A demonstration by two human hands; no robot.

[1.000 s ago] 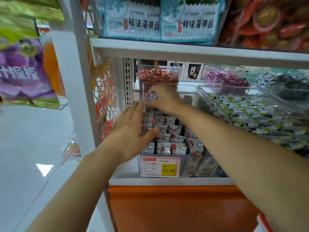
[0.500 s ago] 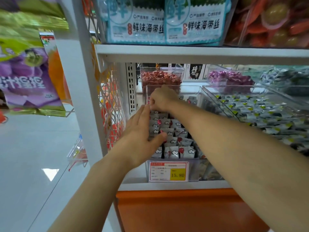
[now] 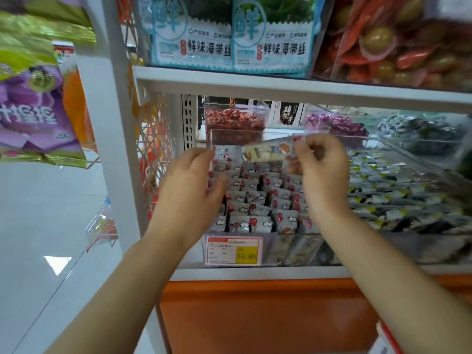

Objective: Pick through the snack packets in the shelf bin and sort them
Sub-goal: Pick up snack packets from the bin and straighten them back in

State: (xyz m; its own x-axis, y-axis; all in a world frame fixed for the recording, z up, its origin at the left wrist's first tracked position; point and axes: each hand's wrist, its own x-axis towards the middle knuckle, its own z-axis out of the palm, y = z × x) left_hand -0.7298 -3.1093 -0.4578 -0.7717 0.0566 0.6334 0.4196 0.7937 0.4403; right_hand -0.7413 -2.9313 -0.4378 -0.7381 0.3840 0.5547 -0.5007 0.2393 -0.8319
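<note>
Snack packets (image 3: 258,200) are standing in neat rows in the clear shelf bin (image 3: 293,247), dozens of them (too overlapped to be counting exactly), so the sorting is looking well along but unfinished. One odd packet (image 3: 268,150), differently printed, is hanging above the bin, with the right hand (image 3: 321,175) pinching its end between thumb and curled fingers. The left hand (image 3: 189,190) is reaching, fingers straight and empty, at the bin's left wall.
</note>
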